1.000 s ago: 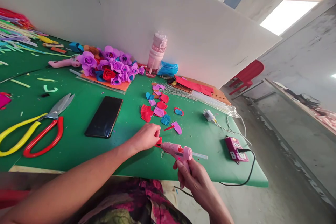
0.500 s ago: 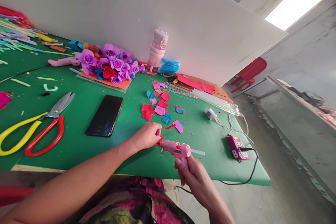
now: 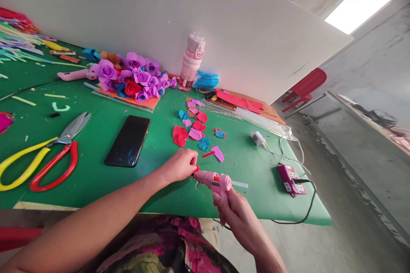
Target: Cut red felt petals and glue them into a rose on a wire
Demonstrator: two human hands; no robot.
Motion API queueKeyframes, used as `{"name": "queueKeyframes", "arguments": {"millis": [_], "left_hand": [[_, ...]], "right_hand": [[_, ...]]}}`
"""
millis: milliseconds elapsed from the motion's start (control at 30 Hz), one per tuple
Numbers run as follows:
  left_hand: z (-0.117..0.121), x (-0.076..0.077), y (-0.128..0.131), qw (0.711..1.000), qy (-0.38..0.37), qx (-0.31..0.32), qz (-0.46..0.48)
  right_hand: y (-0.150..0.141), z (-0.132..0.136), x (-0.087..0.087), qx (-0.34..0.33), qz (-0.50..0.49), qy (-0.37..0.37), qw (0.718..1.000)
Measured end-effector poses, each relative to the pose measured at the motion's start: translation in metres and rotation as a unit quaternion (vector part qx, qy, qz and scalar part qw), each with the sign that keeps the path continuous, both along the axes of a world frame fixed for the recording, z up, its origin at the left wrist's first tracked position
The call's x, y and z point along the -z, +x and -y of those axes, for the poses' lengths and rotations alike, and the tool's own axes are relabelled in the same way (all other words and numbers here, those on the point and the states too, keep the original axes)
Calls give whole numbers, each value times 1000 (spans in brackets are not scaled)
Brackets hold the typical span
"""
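Observation:
My right hand (image 3: 233,209) grips a pink glue gun (image 3: 209,178) by its handle, and a clear glue stick (image 3: 239,184) pokes out of the back. The nozzle points left, close against my left hand (image 3: 182,164). Those left fingers are pinched on a small red paper petal (image 3: 195,169), mostly hidden behind the hand and the nozzle. Just beyond lie loose cut petals in red, blue and purple, among them a purple petal (image 3: 217,153) and a red petal (image 3: 180,135).
On the green table (image 3: 163,136) lie a black phone (image 3: 128,140) and large scissors (image 3: 67,136). Paper roses (image 3: 141,77), a pink bottle (image 3: 191,62) and another glue gun (image 3: 77,74) are at the back. A purple power block (image 3: 291,180) and white charger (image 3: 257,138) lie right.
The glue gun in my right hand has shifted very slightly left, its nozzle still by the red petal. My left hand stays in place.

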State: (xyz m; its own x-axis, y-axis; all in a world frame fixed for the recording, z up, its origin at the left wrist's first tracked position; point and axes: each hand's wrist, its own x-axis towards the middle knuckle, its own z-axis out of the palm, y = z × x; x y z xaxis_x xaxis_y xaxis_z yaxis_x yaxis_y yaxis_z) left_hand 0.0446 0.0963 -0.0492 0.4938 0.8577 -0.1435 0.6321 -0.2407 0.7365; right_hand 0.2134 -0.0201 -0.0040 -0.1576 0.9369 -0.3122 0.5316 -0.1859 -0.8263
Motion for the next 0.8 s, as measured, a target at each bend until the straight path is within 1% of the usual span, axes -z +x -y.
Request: {"name": "queueKeyframes", "arguments": {"millis": [267, 667, 800], "left_hand": [[0, 0, 0, 1000, 4, 2, 0], [0, 1, 1, 1000, -2, 3, 4], [0, 0, 1, 1000, -7, 3, 1]], "right_hand": [[-1, -1, 0, -4, 8, 17, 1000], [2, -1, 0, -13, 66, 37, 997], [2, -1, 0, -12, 64, 46, 997]]}}
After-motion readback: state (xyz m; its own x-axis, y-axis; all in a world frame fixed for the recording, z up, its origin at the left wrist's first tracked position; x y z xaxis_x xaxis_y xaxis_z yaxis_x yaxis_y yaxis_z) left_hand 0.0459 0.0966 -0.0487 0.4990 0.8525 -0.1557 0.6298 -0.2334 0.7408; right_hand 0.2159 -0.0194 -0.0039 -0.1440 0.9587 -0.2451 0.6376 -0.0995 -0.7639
